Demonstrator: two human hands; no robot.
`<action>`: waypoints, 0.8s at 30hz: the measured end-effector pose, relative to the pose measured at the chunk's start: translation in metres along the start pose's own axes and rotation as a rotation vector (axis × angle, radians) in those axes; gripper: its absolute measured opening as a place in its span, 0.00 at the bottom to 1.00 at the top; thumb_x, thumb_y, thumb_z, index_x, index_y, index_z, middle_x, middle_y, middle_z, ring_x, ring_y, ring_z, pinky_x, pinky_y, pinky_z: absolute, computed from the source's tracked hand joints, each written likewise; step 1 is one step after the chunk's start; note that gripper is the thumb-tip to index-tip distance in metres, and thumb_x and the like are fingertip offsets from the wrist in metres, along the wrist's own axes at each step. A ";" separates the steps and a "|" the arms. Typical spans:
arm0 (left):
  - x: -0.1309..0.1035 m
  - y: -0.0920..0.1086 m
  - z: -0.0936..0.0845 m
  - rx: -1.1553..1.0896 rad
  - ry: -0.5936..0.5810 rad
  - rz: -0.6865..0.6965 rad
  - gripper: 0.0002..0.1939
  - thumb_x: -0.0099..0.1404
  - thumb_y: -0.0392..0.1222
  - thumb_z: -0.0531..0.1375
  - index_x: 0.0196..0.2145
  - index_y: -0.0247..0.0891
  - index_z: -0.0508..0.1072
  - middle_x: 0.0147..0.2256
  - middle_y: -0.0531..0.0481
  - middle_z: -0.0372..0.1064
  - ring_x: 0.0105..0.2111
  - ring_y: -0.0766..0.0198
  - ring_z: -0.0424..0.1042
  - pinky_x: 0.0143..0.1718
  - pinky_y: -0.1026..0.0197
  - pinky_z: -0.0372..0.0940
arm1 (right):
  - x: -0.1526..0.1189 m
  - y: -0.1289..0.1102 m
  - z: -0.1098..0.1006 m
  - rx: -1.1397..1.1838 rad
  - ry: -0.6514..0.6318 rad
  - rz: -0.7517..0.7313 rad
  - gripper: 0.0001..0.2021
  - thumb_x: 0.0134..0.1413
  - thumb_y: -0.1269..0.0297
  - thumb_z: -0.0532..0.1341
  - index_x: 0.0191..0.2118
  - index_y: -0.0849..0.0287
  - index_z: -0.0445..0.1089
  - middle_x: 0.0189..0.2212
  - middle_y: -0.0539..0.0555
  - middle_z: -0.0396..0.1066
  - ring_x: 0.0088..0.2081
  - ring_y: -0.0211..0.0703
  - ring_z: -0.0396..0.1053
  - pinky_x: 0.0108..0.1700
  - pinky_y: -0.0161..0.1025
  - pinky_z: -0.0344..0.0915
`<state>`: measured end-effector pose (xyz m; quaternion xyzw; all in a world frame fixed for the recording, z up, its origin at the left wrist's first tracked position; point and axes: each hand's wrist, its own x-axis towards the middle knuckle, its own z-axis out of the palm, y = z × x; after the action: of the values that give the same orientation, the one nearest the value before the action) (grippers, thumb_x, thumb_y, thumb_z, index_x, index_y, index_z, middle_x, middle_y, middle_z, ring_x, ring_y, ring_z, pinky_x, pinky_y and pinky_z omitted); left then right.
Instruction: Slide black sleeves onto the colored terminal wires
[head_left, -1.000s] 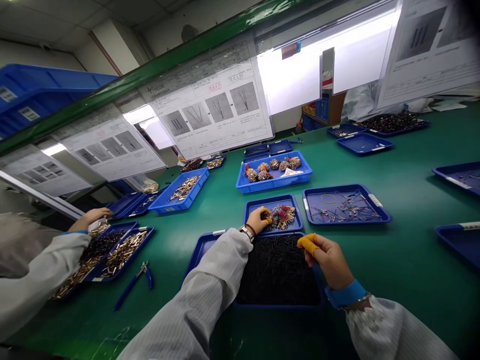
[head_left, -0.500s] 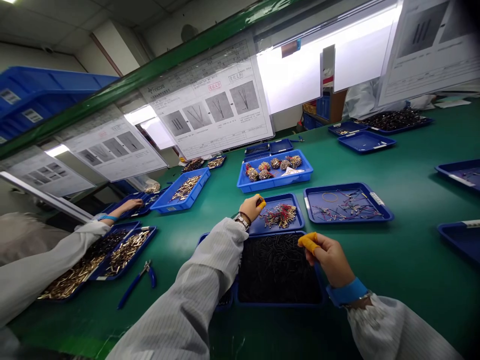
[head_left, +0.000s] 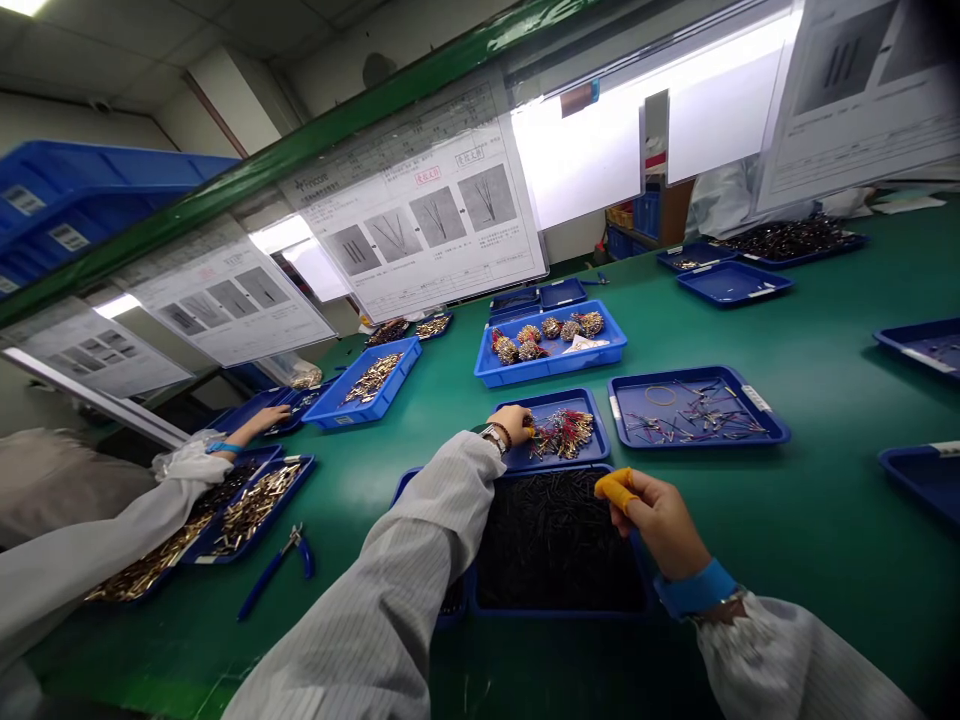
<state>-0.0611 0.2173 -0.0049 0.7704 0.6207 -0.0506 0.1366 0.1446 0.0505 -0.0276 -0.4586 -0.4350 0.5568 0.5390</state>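
Note:
My left hand (head_left: 514, 424) reaches to the left side of a blue tray (head_left: 598, 405) with a pile of red and gold wire pieces (head_left: 564, 432); its fingertips meet the pile and are partly hidden, so its grasp is unclear. My right hand (head_left: 656, 515), with yellow finger covers, hovers over the right edge of a tray of black tubes (head_left: 555, 545). Its thumb and forefinger are pressed together; whatever they hold, if anything, is too small to make out.
Right of the wire pile lies a blue tray of loose wires (head_left: 694, 410). Beyond is a blue bin with bundles (head_left: 551, 372). At left are blue-handled pliers (head_left: 274, 570), gold-part trays (head_left: 259, 505) and another person's hand (head_left: 266, 420).
My left hand has moved down and slightly right, from above the tray's left edge to the wire pile. My right hand has barely moved. The other person's hand has shifted slightly.

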 end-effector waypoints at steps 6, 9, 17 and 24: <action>-0.001 -0.002 -0.013 -0.021 0.015 -0.003 0.14 0.65 0.42 0.55 0.48 0.37 0.66 0.48 0.44 0.64 0.43 0.59 0.68 0.43 0.52 0.66 | 0.000 0.000 -0.001 -0.009 -0.008 0.001 0.08 0.42 0.64 0.59 0.26 0.62 0.73 0.13 0.48 0.63 0.15 0.33 0.57 0.18 0.32 0.55; -0.001 -0.002 -0.016 -0.079 0.016 -0.023 0.14 0.65 0.42 0.55 0.48 0.37 0.66 0.48 0.44 0.64 0.43 0.59 0.68 0.43 0.52 0.66 | 0.000 0.001 -0.001 -0.013 -0.011 0.006 0.08 0.42 0.64 0.59 0.26 0.62 0.72 0.13 0.48 0.63 0.15 0.33 0.57 0.18 0.32 0.55; -0.003 -0.008 -0.019 -0.399 0.021 -0.134 0.15 0.65 0.42 0.55 0.49 0.35 0.65 0.47 0.44 0.64 0.42 0.59 0.68 0.41 0.52 0.66 | 0.000 -0.001 -0.001 -0.021 -0.011 0.004 0.08 0.42 0.63 0.59 0.26 0.63 0.72 0.13 0.48 0.63 0.16 0.33 0.58 0.18 0.31 0.56; -0.018 -0.010 -0.017 -0.718 -0.014 -0.224 0.16 0.65 0.43 0.55 0.49 0.34 0.65 0.46 0.44 0.65 0.41 0.60 0.69 0.40 0.52 0.67 | -0.001 -0.002 0.000 -0.018 -0.016 0.009 0.08 0.42 0.64 0.59 0.26 0.62 0.72 0.13 0.47 0.62 0.16 0.33 0.58 0.18 0.31 0.55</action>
<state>-0.0761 0.2066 0.0144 0.6005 0.6783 0.1504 0.3958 0.1449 0.0498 -0.0257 -0.4612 -0.4421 0.5588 0.5288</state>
